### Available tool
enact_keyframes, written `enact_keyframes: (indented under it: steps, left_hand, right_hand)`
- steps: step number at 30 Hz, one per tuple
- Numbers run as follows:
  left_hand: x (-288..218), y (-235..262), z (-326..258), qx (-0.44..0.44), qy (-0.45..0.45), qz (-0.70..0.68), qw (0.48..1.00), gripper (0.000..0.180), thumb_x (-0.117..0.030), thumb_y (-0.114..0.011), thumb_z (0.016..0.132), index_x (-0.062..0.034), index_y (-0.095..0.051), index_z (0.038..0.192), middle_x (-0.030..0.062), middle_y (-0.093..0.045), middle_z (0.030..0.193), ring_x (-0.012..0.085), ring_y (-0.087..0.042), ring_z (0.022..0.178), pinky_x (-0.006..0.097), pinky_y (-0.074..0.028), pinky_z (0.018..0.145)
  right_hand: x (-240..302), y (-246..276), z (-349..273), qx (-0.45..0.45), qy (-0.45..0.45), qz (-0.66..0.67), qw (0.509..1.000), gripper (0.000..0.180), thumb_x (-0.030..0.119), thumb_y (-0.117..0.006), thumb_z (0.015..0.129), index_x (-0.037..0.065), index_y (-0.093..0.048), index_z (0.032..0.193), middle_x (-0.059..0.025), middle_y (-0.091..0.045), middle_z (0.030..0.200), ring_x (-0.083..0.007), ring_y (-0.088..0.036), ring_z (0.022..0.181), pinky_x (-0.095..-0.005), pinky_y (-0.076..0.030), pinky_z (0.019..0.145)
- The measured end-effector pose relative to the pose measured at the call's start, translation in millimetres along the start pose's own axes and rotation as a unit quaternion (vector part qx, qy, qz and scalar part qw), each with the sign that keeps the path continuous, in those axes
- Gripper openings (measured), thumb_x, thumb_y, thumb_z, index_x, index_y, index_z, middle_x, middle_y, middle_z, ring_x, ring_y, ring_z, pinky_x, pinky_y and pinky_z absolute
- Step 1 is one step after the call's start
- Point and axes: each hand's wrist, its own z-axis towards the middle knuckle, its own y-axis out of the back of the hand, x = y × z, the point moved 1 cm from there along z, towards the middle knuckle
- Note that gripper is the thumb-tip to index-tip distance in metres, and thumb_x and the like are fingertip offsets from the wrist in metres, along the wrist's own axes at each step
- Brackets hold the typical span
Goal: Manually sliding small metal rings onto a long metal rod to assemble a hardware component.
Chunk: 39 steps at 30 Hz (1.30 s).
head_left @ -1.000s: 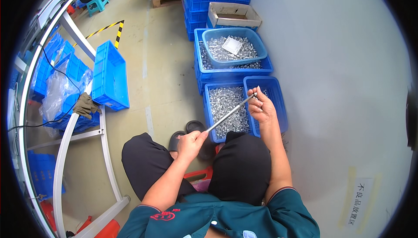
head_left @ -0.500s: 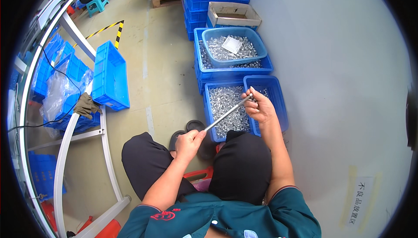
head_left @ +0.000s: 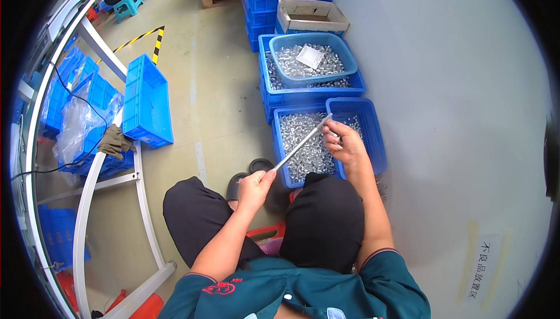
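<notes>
A slim silver metal rod (head_left: 300, 145) slants up to the right between my hands, above a blue crate (head_left: 278, 144) of small shiny metal parts (head_left: 300, 126). My left hand (head_left: 255, 189) is closed around its lower end, over the gap between my knees. Beside the upper tip, my right hand (head_left: 345, 144) has its fingers curled, with the fingertips touching or nearly touching the rod. Whether a small part sits inside those fingers is hidden. A smaller blue basket (head_left: 373, 138), with some metal parts in it, lies beyond my right hand.
Ahead stands a blue crate (head_left: 271, 106) bearing a light-blue basin (head_left: 279, 71) of metal parts; a whitish box (head_left: 312, 25) and stacked crates (head_left: 259, 7) stand behind. A white-framed table (head_left: 84, 225) and blue bin (head_left: 166, 109) are left, a grey wall (head_left: 449, 114) right. Someone sits far left.
The rod's upper tip now shows past my right fingertips, where before they pinched around it. My right hand has shifted slightly; my left hand keeps its hold.
</notes>
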Motion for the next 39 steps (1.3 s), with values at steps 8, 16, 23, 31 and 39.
enact_keyframes:
  steps: [8, 16, 23, 31, 39]
  left_hand:
    - [-6, 5, -4, 0.002, -0.008, 0.019, 1.0, 0.048, -0.039, -0.057, 0.086, -0.0044, -0.043, 0.057, 0.0036, -0.036, 0.049, 0.0139, -0.035, 0.046, 0.033, -0.03, 0.045]
    - [-12, 6, -6, 0.014, -0.019, 0.078, 0.997, 0.048, -0.046, -0.054, 0.085, -0.006, -0.05, 0.059, 0.0097, -0.047, 0.048, 0.0256, -0.048, 0.046, 0.039, -0.038, 0.05]
    - [-10, 8, -6, 0.011, -0.012, 0.091, 0.996, 0.047, -0.046, -0.054, 0.085, -0.0064, -0.051, 0.06, 0.0101, -0.047, 0.048, 0.0275, -0.049, 0.047, 0.039, -0.038, 0.05]
    - [-16, 10, -8, -0.006, -0.011, 0.047, 0.999, 0.044, -0.035, -0.06, 0.085, -0.0031, -0.045, 0.058, 0.0017, -0.034, 0.048, 0.0093, -0.032, 0.047, 0.031, -0.029, 0.044]
    - [-20, 10, -10, -0.017, -0.03, 0.056, 0.998, 0.044, -0.035, -0.06, 0.085, -0.0035, -0.044, 0.058, 0.0062, -0.035, 0.048, 0.0131, -0.035, 0.045, 0.033, -0.03, 0.044]
  right_hand:
    - [6, -4, -7, 0.029, 0.014, 0.084, 0.996, 0.027, 0.031, -0.053, 0.091, 0.005, -0.056, 0.097, 0.0008, -0.042, 0.063, -0.0055, -0.032, 0.046, -0.0171, -0.024, 0.036]
    - [12, 10, -2, 0.04, 0.013, 0.093, 0.995, 0.019, 0.015, -0.056, 0.087, 0.0, -0.059, 0.098, -0.0008, -0.046, 0.066, -0.0066, -0.037, 0.051, -0.0172, -0.026, 0.038]
    - [16, -6, -10, 0.005, 0.029, 0.069, 0.997, 0.023, 0.012, -0.056, 0.086, -0.003, -0.058, 0.104, -0.002, -0.048, 0.07, -0.0073, -0.04, 0.054, -0.0175, -0.028, 0.04]
    - [25, -8, -16, -0.014, 0.087, -0.188, 0.978, 0.019, 0.017, -0.059, 0.086, -0.001, -0.06, 0.092, 0.0011, -0.046, 0.064, -0.0039, -0.035, 0.05, -0.0162, -0.026, 0.04]
    - [24, -18, -17, -0.037, 0.132, -0.235, 0.962, 0.019, 0.022, -0.065, 0.082, 0.003, -0.062, 0.081, 0.0074, -0.041, 0.055, -0.0008, -0.032, 0.044, -0.0169, -0.021, 0.037]
